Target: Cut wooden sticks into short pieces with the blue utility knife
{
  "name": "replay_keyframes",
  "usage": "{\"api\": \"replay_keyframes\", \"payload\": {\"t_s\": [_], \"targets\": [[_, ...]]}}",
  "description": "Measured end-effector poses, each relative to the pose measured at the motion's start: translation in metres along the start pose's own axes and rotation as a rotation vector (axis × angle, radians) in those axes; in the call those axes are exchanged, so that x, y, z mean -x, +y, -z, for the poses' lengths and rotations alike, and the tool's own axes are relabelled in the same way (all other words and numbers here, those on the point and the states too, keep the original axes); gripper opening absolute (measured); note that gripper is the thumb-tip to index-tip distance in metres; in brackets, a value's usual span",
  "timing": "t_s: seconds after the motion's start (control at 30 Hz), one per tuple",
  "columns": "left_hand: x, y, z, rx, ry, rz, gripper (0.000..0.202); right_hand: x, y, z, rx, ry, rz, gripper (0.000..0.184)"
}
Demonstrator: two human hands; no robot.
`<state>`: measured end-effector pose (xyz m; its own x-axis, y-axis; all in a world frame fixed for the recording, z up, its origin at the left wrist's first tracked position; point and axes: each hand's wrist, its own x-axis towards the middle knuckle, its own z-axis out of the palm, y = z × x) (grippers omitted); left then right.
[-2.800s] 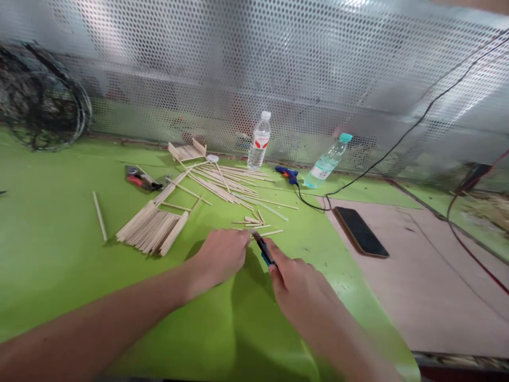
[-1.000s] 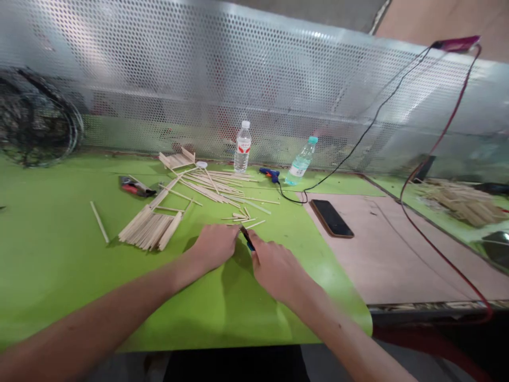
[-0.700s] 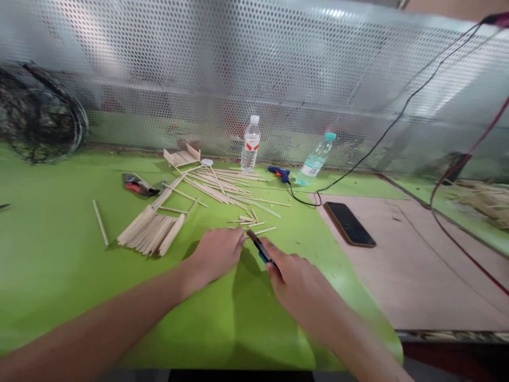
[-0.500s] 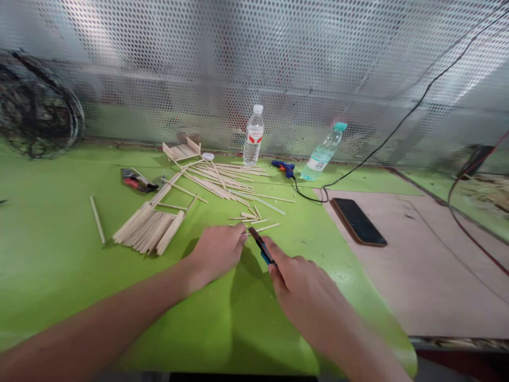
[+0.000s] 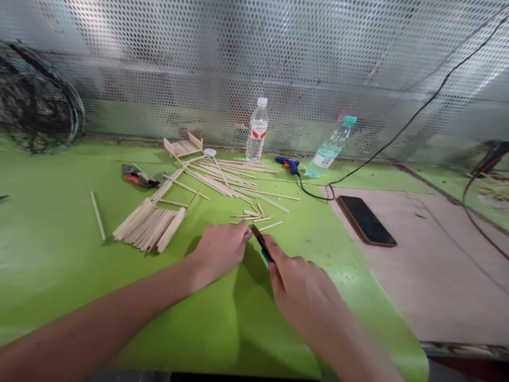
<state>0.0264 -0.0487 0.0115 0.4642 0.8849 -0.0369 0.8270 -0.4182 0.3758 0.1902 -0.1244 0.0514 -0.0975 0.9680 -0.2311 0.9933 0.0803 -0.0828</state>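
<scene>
My right hand [image 5: 302, 286] is closed round a small cutter with blue and black handles [image 5: 262, 245], whose tip points toward my left hand. My left hand [image 5: 220, 249] rests knuckles-up on the green mat [image 5: 59, 249], fingers curled together at the cutter's tip; what they pinch is hidden. Short cut wooden bits [image 5: 256, 215] lie just beyond both hands. A flat panel of glued sticks [image 5: 149, 225] lies to the left.
Long loose sticks [image 5: 222, 178], red-handled pliers [image 5: 137, 178], a single stick [image 5: 97, 215], two water bottles [image 5: 257, 130] [image 5: 330, 148], a blue glue gun [image 5: 288, 163] with its cable, and a phone [image 5: 366, 220] on a brown board. Perforated metal wall behind.
The hands stay together at the same spot with the cutter. Only the camera has shifted, tilting up and back down; no object on the mat has moved.
</scene>
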Motion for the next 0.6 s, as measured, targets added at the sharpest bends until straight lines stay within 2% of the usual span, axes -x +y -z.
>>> {"api": "replay_keyframes", "payload": {"t_s": [0.47, 0.6], "targets": [[-0.0014, 0.0068, 0.0019, -0.055, -0.03, -0.022, 0.034, -0.0049, -0.0071, 0.0029, 0.104, 0.007, 0.033, 0.063], [-0.0015, 0.0058, 0.0027, -0.067, -0.024, -0.016, 0.036, -0.0014, -0.009, 0.0025, 0.135, -0.042, 0.004, 0.065]]}}
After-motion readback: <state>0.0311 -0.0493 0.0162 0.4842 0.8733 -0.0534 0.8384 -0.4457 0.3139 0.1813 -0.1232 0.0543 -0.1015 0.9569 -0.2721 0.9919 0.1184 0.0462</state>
